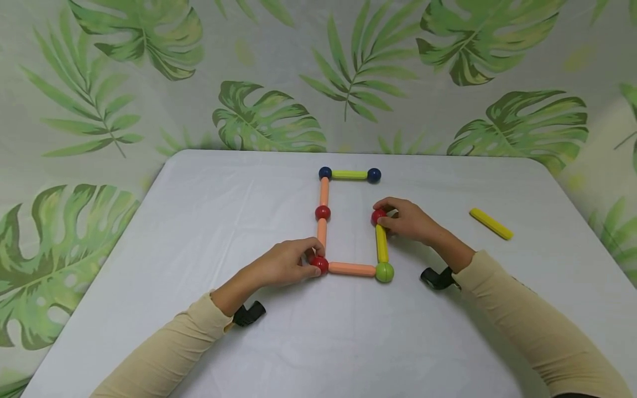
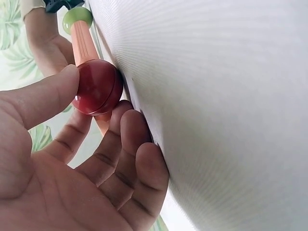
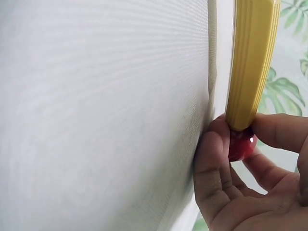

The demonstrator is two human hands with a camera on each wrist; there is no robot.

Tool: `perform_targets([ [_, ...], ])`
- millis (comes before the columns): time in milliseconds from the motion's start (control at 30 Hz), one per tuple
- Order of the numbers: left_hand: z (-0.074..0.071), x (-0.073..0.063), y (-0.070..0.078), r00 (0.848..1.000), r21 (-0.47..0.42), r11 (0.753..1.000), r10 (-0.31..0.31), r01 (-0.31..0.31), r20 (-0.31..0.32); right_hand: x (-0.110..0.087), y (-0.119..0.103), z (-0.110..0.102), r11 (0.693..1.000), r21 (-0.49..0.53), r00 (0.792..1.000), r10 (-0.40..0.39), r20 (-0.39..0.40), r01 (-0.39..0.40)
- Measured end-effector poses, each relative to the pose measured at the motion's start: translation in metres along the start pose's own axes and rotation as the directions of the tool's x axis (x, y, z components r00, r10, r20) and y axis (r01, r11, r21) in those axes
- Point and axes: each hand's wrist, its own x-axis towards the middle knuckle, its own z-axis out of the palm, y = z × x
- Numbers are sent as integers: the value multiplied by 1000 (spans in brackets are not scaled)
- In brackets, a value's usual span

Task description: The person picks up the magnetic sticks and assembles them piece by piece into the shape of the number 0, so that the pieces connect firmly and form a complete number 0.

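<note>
My left hand (image 1: 286, 262) pinches a red ball (image 2: 100, 86) at the near-left corner of a frame of sticks and balls. From that ball a peach stick (image 1: 352, 269) runs right to a green ball (image 1: 385, 272). A yellow stick (image 1: 381, 243) leads away from the green ball to another red ball (image 3: 242, 144), which my right hand (image 1: 410, 221) holds between thumb and fingers. On the left side, two peach sticks join at a middle red ball (image 1: 323, 213). At the far end, a lime stick (image 1: 350, 174) links two dark blue balls (image 1: 374, 176).
A loose yellow stick (image 1: 490, 224) lies on the white table (image 1: 199, 210), right of my right hand. Between the far-right blue ball and the red ball in my right hand there is a gap. A leaf-patterned cloth (image 1: 278, 33) hangs behind the table.
</note>
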Motion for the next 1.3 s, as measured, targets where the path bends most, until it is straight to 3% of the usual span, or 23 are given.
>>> perform_targets([
  [267, 0, 0, 1, 1000, 4, 1000, -5, 5, 1, -10, -1, -10, 993, -114, 1000, -26, -5, 25],
  [433, 0, 0, 1, 1000, 1, 1000, -3, 3, 4, -26, 3, -37, 946, -291, 986, -161, -48, 140],
  [567, 0, 0, 1, 1000, -2, 1000, -1, 1, 4, -43, 15, -66, 914, -376, 975, -200, -99, 149],
  [800, 0, -1, 2, 1000, 1, 1000, -1, 1, -1, -70, 57, -110, 890, -453, 981, -127, -149, 47],
  [967, 0, 0, 2, 1000, 1, 1000, -2, 2, -2, -84, 97, -136, 873, -482, 992, 18, -125, -76],
  [1100, 0, 0, 2, 1000, 2, 1000, 2, -2, -1, -91, 123, -144, 871, -474, 991, 109, -72, -130],
  [1300, 0, 1, 2, 1000, -1, 1000, 1, -1, 5, -92, 132, -141, 880, -457, 991, 102, -83, -128],
])
